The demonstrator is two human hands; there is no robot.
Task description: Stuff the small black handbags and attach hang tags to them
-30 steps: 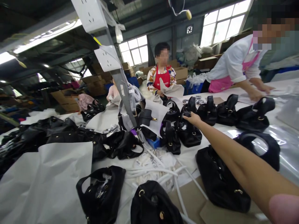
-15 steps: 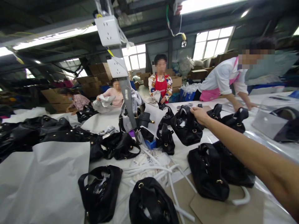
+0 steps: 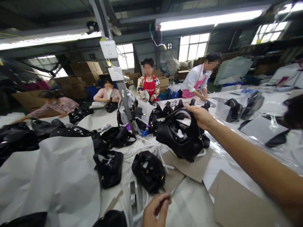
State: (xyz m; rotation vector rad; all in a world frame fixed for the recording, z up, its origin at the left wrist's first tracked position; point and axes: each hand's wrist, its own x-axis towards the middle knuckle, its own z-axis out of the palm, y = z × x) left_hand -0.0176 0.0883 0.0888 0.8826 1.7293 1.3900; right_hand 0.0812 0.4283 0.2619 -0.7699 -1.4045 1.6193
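Observation:
My right hand is closed around the upright handle of a black handbag. The bag hangs tilted above the table, its mouth facing me with pale filling inside. My left hand is at the bottom, fingers loosely curled, with a gap between thumb and forefinger and nothing visible in it. Just beyond its fingertips sits another black bag with gold rings. A further black bag rests to the left of that one.
White tubes and brown cardboard sheets lie on the table. A large white sheet covers bags at left. A post with sockets rises from the table. Clear plastic lies at right. Several co-workers are across the table.
My right hand has brought a bag nearer, in front of the others. My left hand has come into view at the bottom. The camera has turned to the right.

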